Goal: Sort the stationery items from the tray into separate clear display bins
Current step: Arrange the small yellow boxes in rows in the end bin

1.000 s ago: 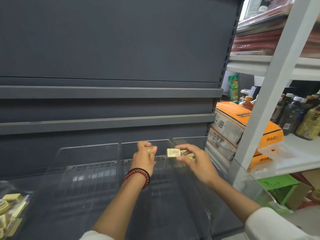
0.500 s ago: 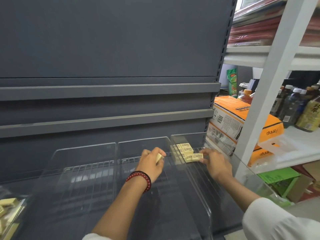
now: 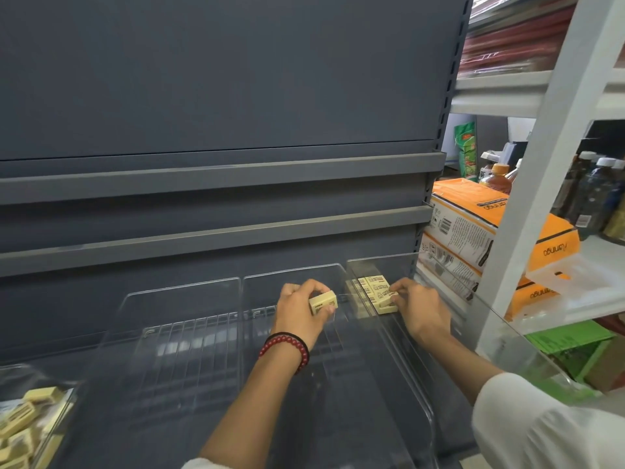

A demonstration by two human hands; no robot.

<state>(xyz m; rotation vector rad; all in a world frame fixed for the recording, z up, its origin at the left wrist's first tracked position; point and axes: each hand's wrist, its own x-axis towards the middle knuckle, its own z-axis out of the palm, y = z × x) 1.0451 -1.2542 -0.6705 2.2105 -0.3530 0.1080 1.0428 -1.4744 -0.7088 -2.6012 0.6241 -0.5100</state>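
Right hand [image 3: 419,309] pinches small pale-yellow rectangular pack [image 3: 385,304], setting it against front of row of matching packs [image 3: 372,286] at back of rightmost clear plastic bin [image 3: 382,265]. Left hand [image 3: 297,313] grips second yellow pack [image 3: 323,302] over middle clear bin [image 3: 291,277]. I judge placing step nearly done. Next I release, square row, pass second pack across. More packs in tray [image 3: 69,406], far left. Second ago, right hand held its pack mid-air over middle bin.

Pale yellow erasers [image 3: 375,292]; red-and-black bead bracelet [image 3: 286,345]; grey shelving [image 3: 216,184]; orange-white cartons [image 3: 480,218].
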